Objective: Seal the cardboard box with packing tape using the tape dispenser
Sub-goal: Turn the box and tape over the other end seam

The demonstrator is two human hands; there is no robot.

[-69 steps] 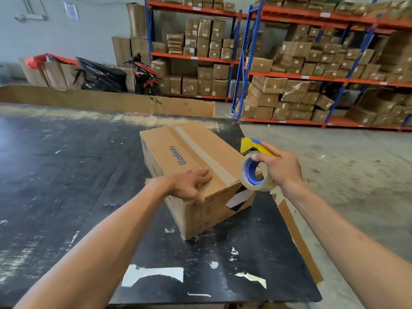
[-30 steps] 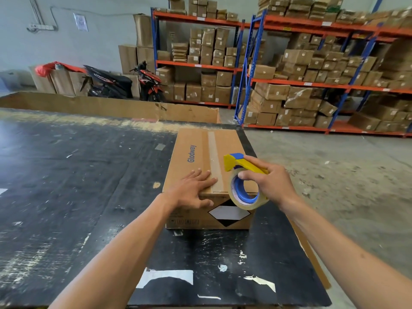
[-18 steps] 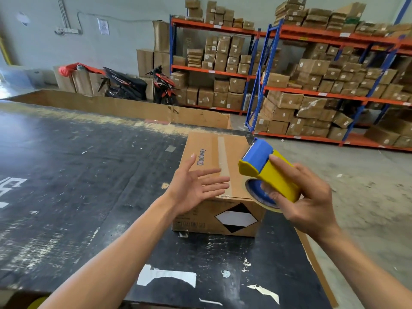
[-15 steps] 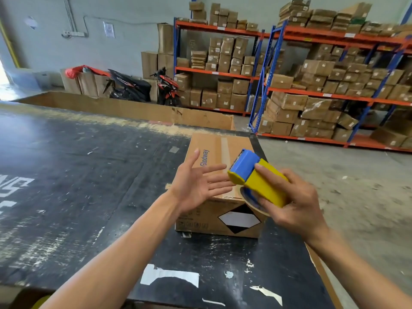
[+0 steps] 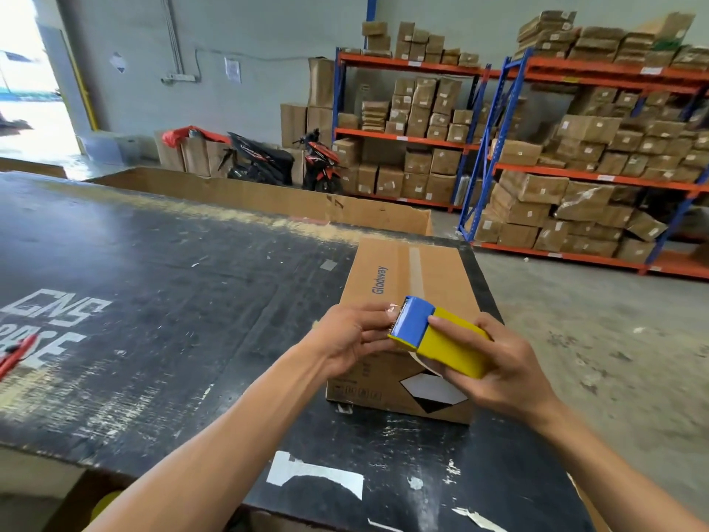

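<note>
Right hand (image 5: 495, 362) is gripping the dispenser (image 5: 437, 341) above the box (image 5: 406, 301), near bench (image 5: 153, 301) edge; left fingers (image 5: 378, 320) are pinching the tape end. Risk: tape tearing or restuck.

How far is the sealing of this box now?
Done: one tape strip runs along the box top. In hand: right hand holds the tape dispenser; left hand fingers pinch at its blue end. Left: laying new tape.
</note>
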